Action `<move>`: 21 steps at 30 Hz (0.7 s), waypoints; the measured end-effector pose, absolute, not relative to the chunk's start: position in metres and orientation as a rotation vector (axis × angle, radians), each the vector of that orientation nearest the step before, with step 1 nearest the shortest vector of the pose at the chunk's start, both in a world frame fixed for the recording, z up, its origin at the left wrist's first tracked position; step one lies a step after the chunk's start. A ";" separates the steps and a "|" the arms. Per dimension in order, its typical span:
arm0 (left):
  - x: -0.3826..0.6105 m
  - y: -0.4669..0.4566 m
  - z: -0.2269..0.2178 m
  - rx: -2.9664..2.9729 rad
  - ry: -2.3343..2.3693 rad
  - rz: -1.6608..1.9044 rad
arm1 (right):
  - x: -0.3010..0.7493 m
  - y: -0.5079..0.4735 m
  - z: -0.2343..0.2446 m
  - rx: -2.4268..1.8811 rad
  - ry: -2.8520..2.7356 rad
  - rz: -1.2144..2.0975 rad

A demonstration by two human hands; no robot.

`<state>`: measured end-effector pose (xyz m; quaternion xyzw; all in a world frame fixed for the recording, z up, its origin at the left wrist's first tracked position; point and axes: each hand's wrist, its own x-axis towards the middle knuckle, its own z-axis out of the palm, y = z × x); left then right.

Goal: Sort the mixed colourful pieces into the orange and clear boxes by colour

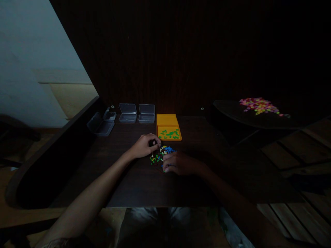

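A loose pile of small plastic pieces [156, 158] in green, blue, yellow and white lies on the dark table. My left hand [146, 145] is at the pile's upper left, beside the near left corner of a yellow box [166, 120]. Its fingers are curled together, and whatever they hold is too small to make out. My right hand [176, 163] covers the right part of the pile, its fingers bent down and closed. At those fingertips a tiny green piece [164, 171] shows. Inside the opened yellow box lie several green pieces [171, 133].
Two clear plastic boxes [127, 117] [146, 118] stand with lids up along the back panel. Another clear box [103, 128] lies open at the left, a smaller one behind it. Pink, yellow and orange pieces [259, 105] are heaped on a raised shelf [227, 107] at right.
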<state>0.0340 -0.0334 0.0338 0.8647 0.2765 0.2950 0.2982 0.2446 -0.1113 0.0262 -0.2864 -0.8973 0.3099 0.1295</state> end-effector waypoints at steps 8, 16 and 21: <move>0.039 -0.028 0.019 2.328 0.811 0.978 | 0.249 -0.106 0.036 -0.924 -2.450 0.849; 0.046 -0.025 0.008 2.395 0.901 1.052 | 0.275 -0.076 0.028 -1.195 -1.968 0.591; 0.050 -0.022 0.007 2.416 0.935 1.047 | 0.283 -0.055 0.011 -1.275 -1.641 0.575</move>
